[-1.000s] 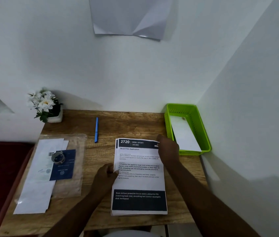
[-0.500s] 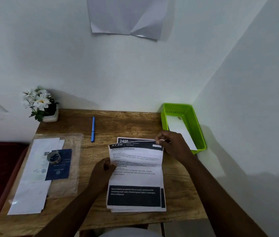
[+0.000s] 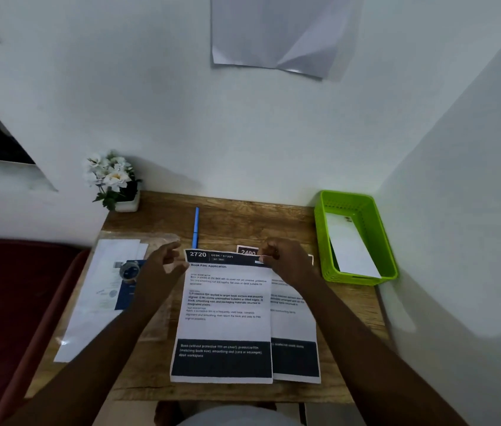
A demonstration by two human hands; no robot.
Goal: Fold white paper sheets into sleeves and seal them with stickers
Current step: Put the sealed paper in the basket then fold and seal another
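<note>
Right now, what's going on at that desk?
A person is taking the top printed sheet, headed 2720, off a small stack. The right hand pinches its top right corner; the left hand hovers open at the top left corner. No fold is made yet. One white sheet lies in the green basket.

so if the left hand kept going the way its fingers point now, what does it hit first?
Probably the top-left corner of the 2720 sheet: the left hand has open fingers aimed right, at that corner. How high it sits above the desk is unclear. The right hand pinches the sheet's top edge further along.
</note>
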